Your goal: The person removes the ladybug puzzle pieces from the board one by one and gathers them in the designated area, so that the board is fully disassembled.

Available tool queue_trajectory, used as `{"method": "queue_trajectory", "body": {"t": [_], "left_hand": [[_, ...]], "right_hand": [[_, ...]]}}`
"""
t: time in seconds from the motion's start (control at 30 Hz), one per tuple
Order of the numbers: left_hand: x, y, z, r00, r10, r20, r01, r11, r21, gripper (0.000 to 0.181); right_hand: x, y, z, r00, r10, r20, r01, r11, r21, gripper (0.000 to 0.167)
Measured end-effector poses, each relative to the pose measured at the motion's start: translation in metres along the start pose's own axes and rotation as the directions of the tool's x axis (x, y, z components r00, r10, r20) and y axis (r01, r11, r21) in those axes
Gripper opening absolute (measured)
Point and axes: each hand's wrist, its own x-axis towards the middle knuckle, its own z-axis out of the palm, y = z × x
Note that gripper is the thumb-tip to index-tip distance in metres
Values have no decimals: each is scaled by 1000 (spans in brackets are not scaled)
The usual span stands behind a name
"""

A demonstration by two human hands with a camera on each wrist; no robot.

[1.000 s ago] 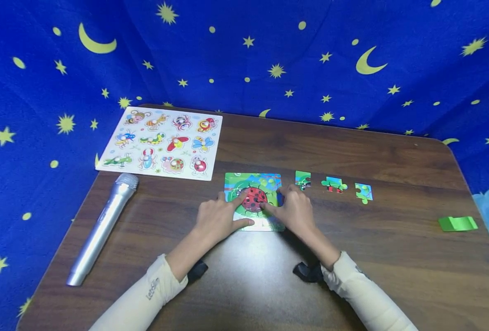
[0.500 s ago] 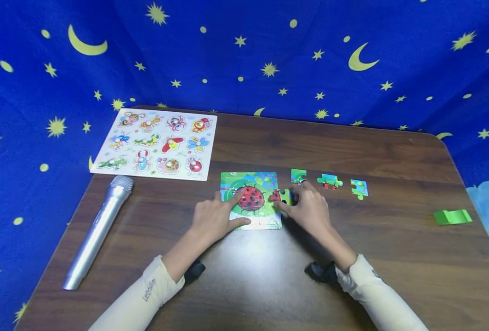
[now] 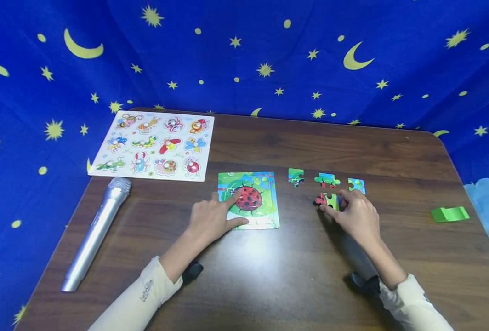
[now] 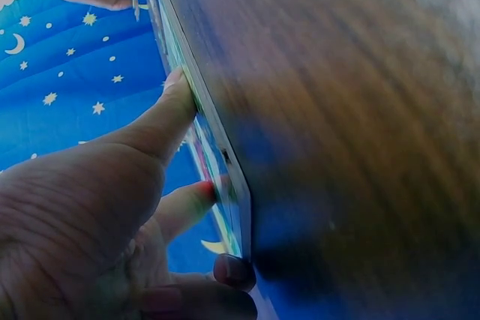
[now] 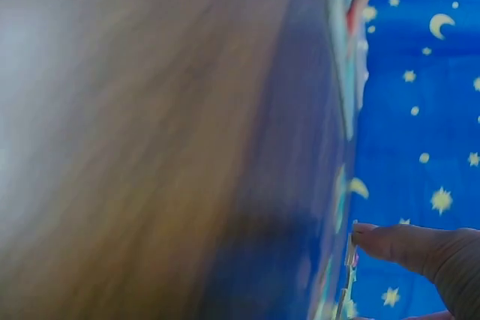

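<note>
A square ladybug jigsaw puzzle board (image 3: 265,220) lies flat on the table. My left hand (image 3: 208,217) rests on its left side, with the index finger and thumb extended over the picture; the left wrist view shows other fingertips at the board's edge. Right of the board, my right hand (image 3: 358,218) pinches a red and green puzzle piece (image 3: 332,201) between thumb and fingers. Just beyond that piece are three loose puzzle pieces: a green one (image 3: 295,175), a middle one (image 3: 328,179) with red bits, and a blue-green one (image 3: 356,185) close to my right fingers.
A white insect peg puzzle (image 3: 153,154) lies at the back left of the wooden table (image 3: 244,285). In front of it is a silver microphone (image 3: 97,234). A green folded item (image 3: 450,214) sits near the right edge. Behind hangs a blue star-and-moon cloth (image 3: 228,59).
My right hand has lifted the red and green puzzle piece off the board and carried it right, near the loose pieces. My left hand stays on the board. The head view has shifted slightly.
</note>
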Motion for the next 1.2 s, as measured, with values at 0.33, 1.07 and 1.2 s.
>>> {"method": "queue_trajectory", "body": {"t": [0.33, 1.07, 1.2], "left_hand": [[0, -1, 2, 1000, 0, -5, 0, 1000, 0, 82], [-1, -1, 1, 1000, 18, -20, -18, 1000, 6, 83], [-2, -4, -1, 1000, 9, -11, -10, 1000, -11, 87]], "right_hand": [[-12, 40, -16, 989, 137, 56, -134, 989, -66, 50], [-12, 40, -18, 995, 84, 44, -84, 996, -7, 54], [-9, 15, -10, 999, -20, 33, 19, 999, 35, 56]]}}
